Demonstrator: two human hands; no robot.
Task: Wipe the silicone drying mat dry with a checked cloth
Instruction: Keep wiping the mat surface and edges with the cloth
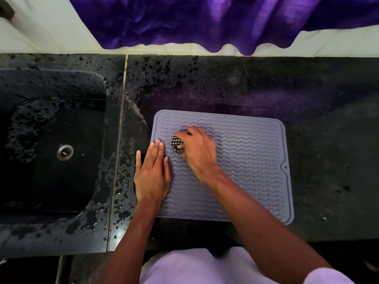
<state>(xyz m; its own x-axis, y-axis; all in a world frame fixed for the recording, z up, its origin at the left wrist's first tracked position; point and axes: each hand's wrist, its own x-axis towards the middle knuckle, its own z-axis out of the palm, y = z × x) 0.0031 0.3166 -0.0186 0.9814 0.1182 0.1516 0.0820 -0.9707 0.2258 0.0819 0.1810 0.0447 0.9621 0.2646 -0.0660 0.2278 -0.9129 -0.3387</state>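
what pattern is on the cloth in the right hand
Black-and-white check, on the cloth bunched in the right hand; head view.

The silicone drying mat (246,160), grey, round-cornered and ridged in waves, is laid flat on the dark tabletop (307,89) at frame centre. The checked cloth (176,141), black and white, is bunched small and held against the mat's left part by the right hand (198,152).

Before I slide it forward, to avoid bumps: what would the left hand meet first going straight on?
Likely only the mat's far rim; the left hand would pass left of the checked cloth.
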